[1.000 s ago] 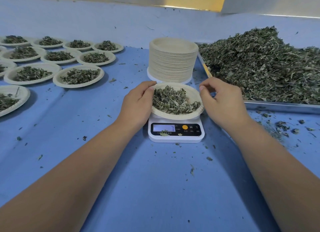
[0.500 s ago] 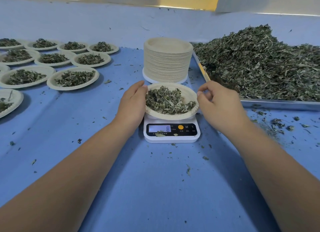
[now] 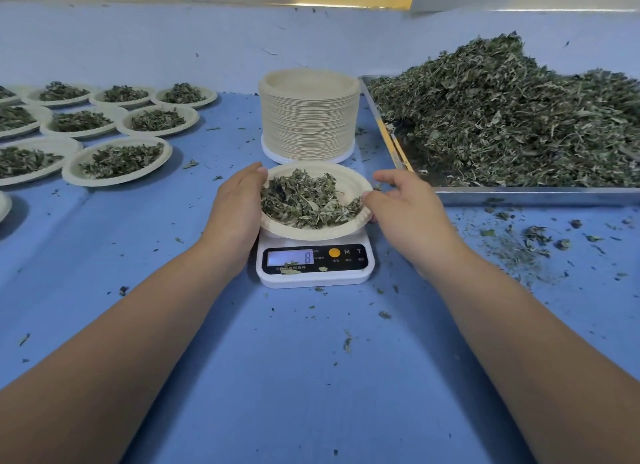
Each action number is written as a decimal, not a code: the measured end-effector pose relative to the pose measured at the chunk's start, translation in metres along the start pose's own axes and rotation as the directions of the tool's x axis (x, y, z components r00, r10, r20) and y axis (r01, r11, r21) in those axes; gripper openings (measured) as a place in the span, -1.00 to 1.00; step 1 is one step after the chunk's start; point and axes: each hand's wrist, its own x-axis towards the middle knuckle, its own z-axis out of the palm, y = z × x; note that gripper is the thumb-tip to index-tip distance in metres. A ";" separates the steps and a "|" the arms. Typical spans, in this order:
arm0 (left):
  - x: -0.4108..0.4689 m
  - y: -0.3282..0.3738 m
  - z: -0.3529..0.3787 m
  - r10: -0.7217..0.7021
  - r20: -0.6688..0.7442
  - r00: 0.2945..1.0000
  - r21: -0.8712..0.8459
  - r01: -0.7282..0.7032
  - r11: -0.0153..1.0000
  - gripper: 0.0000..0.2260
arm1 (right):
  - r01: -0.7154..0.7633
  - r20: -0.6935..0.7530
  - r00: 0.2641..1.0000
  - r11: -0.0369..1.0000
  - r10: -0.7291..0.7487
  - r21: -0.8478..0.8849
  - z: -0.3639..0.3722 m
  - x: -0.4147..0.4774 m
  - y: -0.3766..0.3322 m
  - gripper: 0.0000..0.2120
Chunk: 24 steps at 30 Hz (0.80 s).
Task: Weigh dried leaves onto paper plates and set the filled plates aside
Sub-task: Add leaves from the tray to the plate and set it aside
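Note:
A paper plate (image 3: 349,183) with a mound of dried leaves (image 3: 304,200) sits on the white scale (image 3: 315,276), whose display reads 8. My left hand (image 3: 237,209) cups the plate's left rim, and the rim covers part of its fingers. My right hand (image 3: 405,209) pinches the right rim, thumb on top and a fingertip showing beneath, with the index finger stretched out above. A tall stack of empty plates (image 3: 309,124) stands just behind the scale.
A metal tray (image 3: 536,196) heaped with dried leaves (image 3: 502,117) fills the right. Several filled plates (image 3: 117,162) lie in rows at the left. Loose leaf crumbs are scattered on the blue table (image 3: 311,377), thickest right of the scale.
My right hand has come down from beside the plate and taken its right rim. My left hand has stayed against the left rim. The scale reading went from 7 to 8.

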 end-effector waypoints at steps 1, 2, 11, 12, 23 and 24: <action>0.000 0.000 0.000 -0.005 -0.005 1.000 -0.007 0.005 1.000 -0.42 | -0.024 0.011 1.000 1.000 0.024 0.021 0.000 0.001 0.001 -0.54; 0.000 0.001 0.000 -0.012 -0.007 1.000 -0.006 0.012 1.000 -0.42 | -0.045 0.027 0.999 0.998 0.044 0.034 0.000 0.002 0.001 -0.51; -0.027 0.027 -0.001 -0.006 -0.138 0.990 -0.057 -0.002 0.998 -0.51 | -0.161 0.170 0.980 0.917 0.105 0.365 0.004 -0.005 -0.022 -0.65; -0.031 0.028 -0.006 -0.011 -0.168 0.986 -0.069 0.000 0.998 -0.54 | -0.154 0.195 0.977 0.916 0.085 0.370 0.006 -0.008 -0.027 -0.66; -0.075 0.051 -0.107 -0.083 -0.472 0.878 -0.158 0.009 0.987 -0.80 | -0.339 0.583 0.813 0.804 -0.011 0.488 0.075 -0.041 -0.091 -0.77; -0.076 0.049 -0.118 -0.094 -0.504 0.858 -0.160 0.014 0.987 -0.83 | -0.347 0.605 0.796 0.810 -0.011 0.472 0.085 -0.043 -0.097 -0.77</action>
